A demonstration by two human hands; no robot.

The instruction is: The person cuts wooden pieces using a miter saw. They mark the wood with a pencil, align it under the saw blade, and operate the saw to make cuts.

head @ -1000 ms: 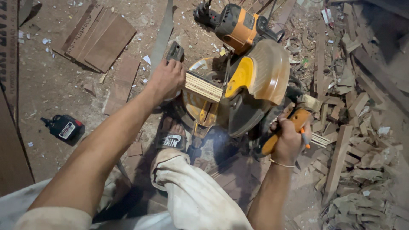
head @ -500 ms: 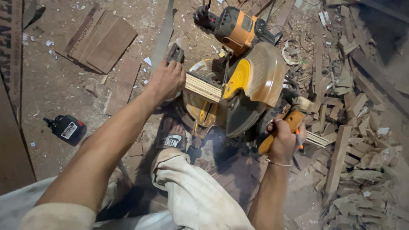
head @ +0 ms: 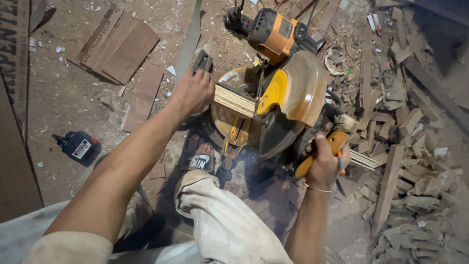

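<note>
A yellow and orange mitre saw (head: pixel 286 93) stands on the dusty floor in front of me. My left hand (head: pixel 193 92) presses on the end of a stack of thin plywood strips (head: pixel 233 100) lying across the saw's bed. The saw's orange handle (head: pixel 320 154) is gripped by my right hand (head: pixel 325 161), with the saw head lowered over the strips. The strips stick out past the saw on the right (head: pixel 364 160). My foot in a sandal (head: pixel 198 156) rests close to the saw's base.
A heap of wood offcuts (head: pixel 410 146) fills the right side. Brown boards (head: pixel 115 44) lie at the upper left, and a long board (head: pixel 17 122) runs down the left edge. A small black bottle (head: pixel 78 145) lies on the floor at left.
The saw head and my right hand on its handle have gone slightly down and nearer. My left hand stays on the strips.
</note>
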